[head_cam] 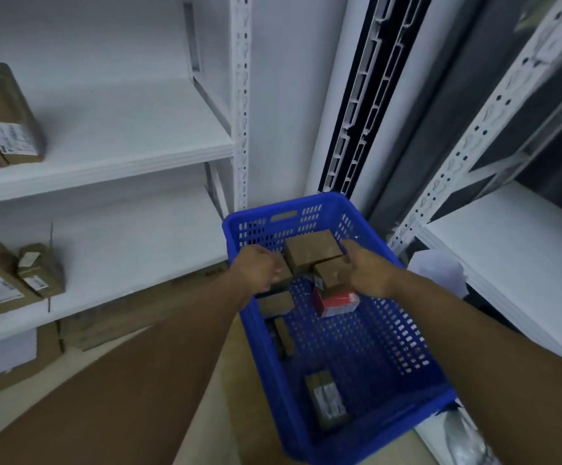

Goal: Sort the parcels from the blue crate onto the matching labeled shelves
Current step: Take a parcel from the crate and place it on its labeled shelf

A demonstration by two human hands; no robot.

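At the far end of the blue crate (pixel 306 204), a big brown parcel (pixel 313 251) sits between both hands, with a red box (pixel 336 303) nearer the person. The left hand (pixel 259 268) has its fingers curled round a small parcel (pixel 283 275), seemingly gripping it. The right hand (pixel 365 271) lies on a second parcel (pixel 328 271); whether it grips is unclear. Better to lift one parcel at a time, turn its label up, and read it before choosing a shelf (pixel 122 135).
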